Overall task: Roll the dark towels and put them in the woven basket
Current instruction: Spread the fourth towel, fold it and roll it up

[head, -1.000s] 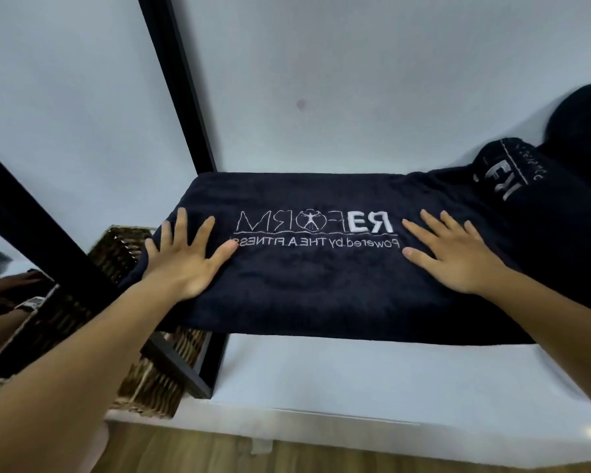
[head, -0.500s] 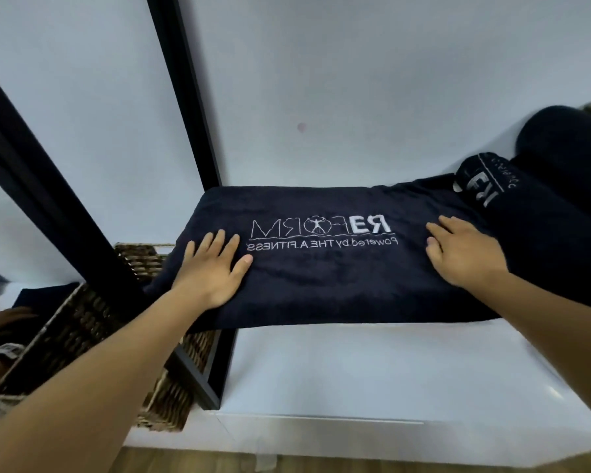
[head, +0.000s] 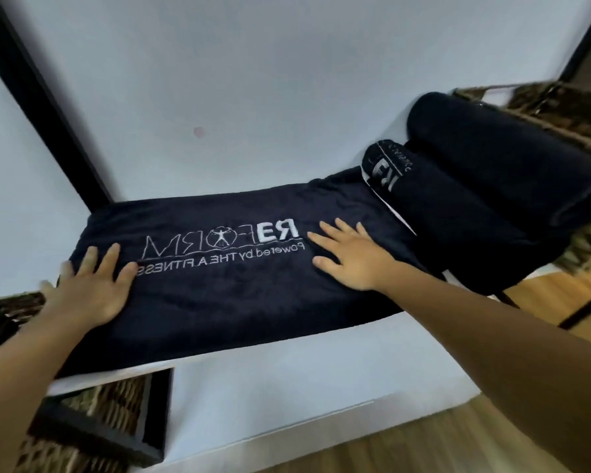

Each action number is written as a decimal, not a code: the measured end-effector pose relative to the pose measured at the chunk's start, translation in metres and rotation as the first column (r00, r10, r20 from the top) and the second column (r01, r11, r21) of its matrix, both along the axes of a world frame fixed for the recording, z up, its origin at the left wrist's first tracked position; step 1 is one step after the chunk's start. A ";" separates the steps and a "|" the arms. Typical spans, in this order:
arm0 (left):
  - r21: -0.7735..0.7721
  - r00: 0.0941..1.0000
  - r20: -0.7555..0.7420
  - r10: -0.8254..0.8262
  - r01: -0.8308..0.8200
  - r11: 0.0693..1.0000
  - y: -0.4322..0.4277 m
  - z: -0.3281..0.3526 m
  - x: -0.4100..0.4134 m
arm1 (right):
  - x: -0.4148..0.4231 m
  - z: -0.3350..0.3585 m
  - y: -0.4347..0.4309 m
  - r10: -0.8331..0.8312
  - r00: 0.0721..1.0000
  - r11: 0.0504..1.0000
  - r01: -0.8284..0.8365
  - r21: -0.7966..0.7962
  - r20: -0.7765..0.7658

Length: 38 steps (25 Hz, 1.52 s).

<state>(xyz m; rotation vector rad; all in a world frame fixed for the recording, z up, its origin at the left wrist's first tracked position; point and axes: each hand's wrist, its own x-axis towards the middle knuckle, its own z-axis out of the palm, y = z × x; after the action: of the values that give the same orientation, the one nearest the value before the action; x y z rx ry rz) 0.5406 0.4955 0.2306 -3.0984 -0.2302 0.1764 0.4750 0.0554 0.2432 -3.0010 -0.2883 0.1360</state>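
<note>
While both hands lie flat on it, the dark towel is spread with its logo up across the middle of the frame, on the white surface. The left hand presses the towel's left end with fingers wide apart. The right hand lies open just right of the logo and holds nothing.

I judge this to be the smoothing before the roll. To do it well, the palms should stroke outward until no wrinkle remains. The long edges should be kept parallel, and the roll should begin tight from one short end, because a loose start gives a soft roll.

Two rolled towels lie at the right of the frame, just beside the flat one. A woven basket stands at the lower left, and another woven piece shows blurred at the upper right.

Compared with half a second earlier, the right hand's fingers, then curled, are now straight and nearer to the logo. The view has also turned to the right, so more of the upper-right wicker appears.
</note>
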 end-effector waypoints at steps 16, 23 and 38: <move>0.024 0.939 0.034 -0.342 0.341 0.940 -0.175 0.050 -0.012 | -0.032 0.012 -0.037 -0.123 0.991 0.900 0.131 0.416 -0.047; -0.127 0.766 0.012 -0.643 0.639 0.759 -0.345 0.018 0.040 | -0.054 -0.007 -0.064 -0.253 0.957 0.949 0.217 0.231 0.140; 0.014 0.229 0.426 -0.875 0.966 0.259 -0.318 0.031 0.014 | -0.156 -0.028 -0.040 -0.803 0.574 0.431 0.371 0.823 0.162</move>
<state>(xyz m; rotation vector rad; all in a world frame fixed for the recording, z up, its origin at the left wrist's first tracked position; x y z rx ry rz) 0.5544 0.1776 0.2612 -2.7640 1.8067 -0.4431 0.3189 0.0154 0.2147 -2.0430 0.6356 -0.7540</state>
